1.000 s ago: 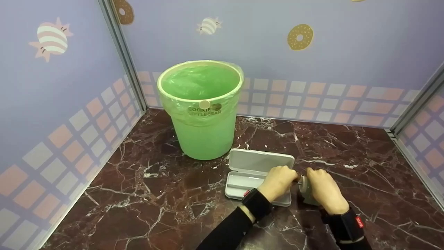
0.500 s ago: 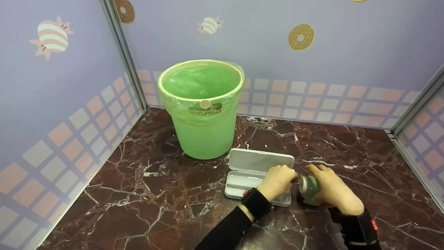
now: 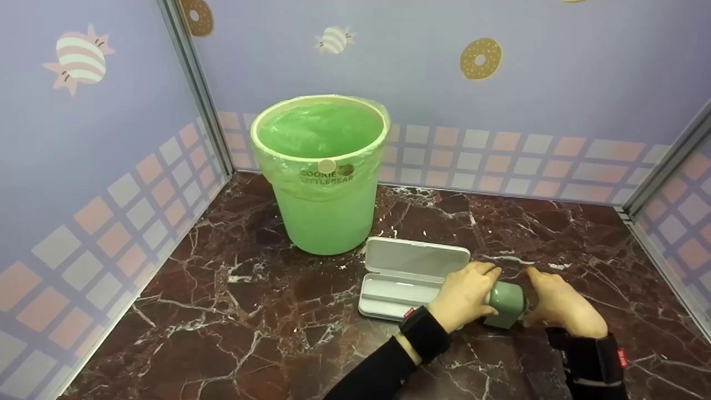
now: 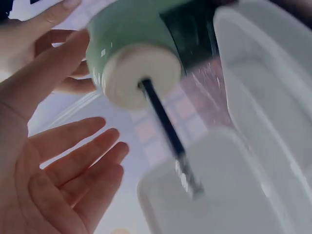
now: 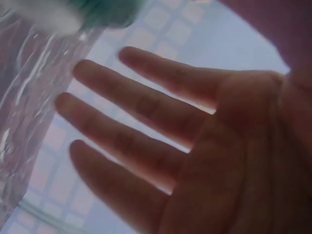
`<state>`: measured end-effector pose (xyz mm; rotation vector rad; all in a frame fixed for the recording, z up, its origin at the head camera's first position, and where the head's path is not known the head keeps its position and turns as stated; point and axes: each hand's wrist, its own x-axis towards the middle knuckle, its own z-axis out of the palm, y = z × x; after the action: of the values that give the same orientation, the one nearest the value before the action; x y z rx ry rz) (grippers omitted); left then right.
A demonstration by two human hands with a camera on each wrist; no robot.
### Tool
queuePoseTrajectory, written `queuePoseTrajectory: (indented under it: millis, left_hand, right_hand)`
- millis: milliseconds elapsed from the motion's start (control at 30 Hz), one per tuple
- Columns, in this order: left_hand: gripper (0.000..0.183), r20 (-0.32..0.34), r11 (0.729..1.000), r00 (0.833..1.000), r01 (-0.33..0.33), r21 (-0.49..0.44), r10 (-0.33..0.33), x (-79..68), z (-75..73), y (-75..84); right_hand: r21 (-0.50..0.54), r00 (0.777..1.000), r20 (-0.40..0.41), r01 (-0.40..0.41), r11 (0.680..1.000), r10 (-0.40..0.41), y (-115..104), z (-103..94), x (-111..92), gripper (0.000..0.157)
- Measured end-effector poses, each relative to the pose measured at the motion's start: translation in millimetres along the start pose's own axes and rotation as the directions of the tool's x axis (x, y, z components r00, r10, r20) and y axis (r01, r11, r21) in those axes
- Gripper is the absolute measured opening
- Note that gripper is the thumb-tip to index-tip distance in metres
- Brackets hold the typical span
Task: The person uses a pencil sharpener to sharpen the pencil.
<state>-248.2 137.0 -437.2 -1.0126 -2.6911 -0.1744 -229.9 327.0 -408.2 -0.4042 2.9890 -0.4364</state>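
Note:
A green pencil sharpener (image 3: 506, 304) stands on the marble-patterned tabletop to the right of an opened white pencil case (image 3: 416, 259). From the cream disc on its face juts a dark pencil (image 4: 165, 122) with a metal-looking end, seen in the left wrist view. My left hand (image 3: 464, 294) is at the sharpener's left side, fingers extended and apart, not round the pencil. Whether its thumb touches the green body is unclear. On the other side my right hand (image 3: 565, 304) has its fingers spread; the right wrist view shows its palm (image 5: 219, 165) holding nothing.
Behind the case stands a green trash bin (image 3: 328, 222) lined with a clear bag. Patterned panels (image 3: 544, 100) enclose the table (image 3: 222, 333) at the back and both sides. Small white crumbs are scattered near the bin's base.
My left hand has let go of the pencil and moved slightly right to the sharpener. My right hand has come off the sharpener and shifted right, and the sharpener has turned somewhat.

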Motion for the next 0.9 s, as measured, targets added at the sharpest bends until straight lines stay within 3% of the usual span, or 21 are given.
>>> queuePoseTrajectory:
  millis: [200, 300, 567, 900]
  left_hand:
    - [0.072, -0.045, 1.000, 0.999, -0.022, 0.009, 0.022, 9.2, 12.9, 18.0]
    - [0.068, -0.070, 0.999, 0.997, -0.021, 0.031, 0.023, 12.1, 17.7, 26.2]
    - [0.049, -0.100, 0.998, 0.995, -0.004, 0.070, 0.011, 12.6, 24.6, 36.8]
    - [0.050, -0.113, 0.997, 0.994, 0.001, 0.074, 0.007, 12.0, 27.0, 38.0]
  right_hand:
    - [0.052, 0.994, 0.096, -0.060, 0.997, 0.055, 17.4, 7.9, 8.3, 0.036]
    - [0.042, 0.991, 0.111, -0.079, 0.996, 0.074, 22.8, 15.4, 11.2, 0.021]
    - [0.019, 0.996, 0.071, -0.064, 0.998, 0.062, 31.5, 28.2, 15.1, 0.026]
    - [0.055, 0.992, 0.110, -0.066, 0.996, 0.060, 32.5, 32.9, 17.3, 0.022]
